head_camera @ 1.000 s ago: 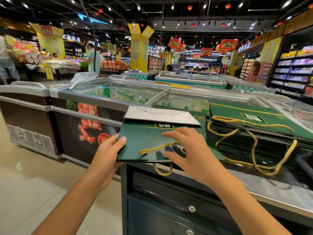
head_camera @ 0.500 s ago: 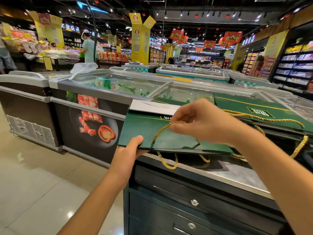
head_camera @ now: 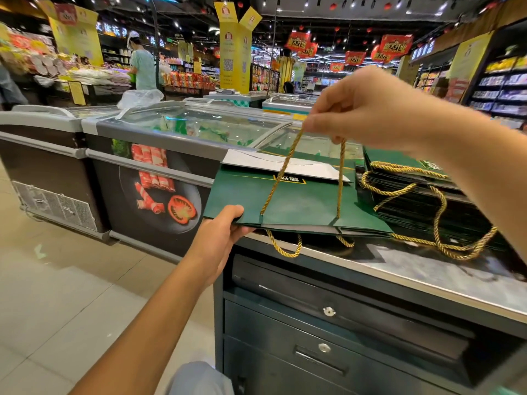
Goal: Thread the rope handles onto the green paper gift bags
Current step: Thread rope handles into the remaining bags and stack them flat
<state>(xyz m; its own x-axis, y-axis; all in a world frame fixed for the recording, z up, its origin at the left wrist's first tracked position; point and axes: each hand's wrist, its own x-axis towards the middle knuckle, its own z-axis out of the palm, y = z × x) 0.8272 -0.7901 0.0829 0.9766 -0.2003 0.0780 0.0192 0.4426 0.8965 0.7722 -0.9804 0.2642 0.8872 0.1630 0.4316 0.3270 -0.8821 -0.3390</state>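
Right hand [head_camera: 368, 109] higher now, rope handle [head_camera: 281, 173] taut above green bag [head_camera: 299, 201]

A dark bench [head_camera: 427, 269] with a steel top stands at the right; its front has drawers [head_camera: 342, 363] with small round locks [head_camera: 328, 311]. Behind it is a row of freezers [head_camera: 199, 129] with glass lids. One freezer front shows a picture [head_camera: 159, 192] of meat rolls and a tomato. A white plastic bag [head_camera: 139, 97] lies on a lid. Further back hang yellow signs [head_camera: 235, 52] and red banners [head_camera: 395, 44]. Shelves [head_camera: 502, 84] stand at the right. A person [head_camera: 142, 67] in a white cap stands at the left. The floor [head_camera: 57, 295] is pale tile.
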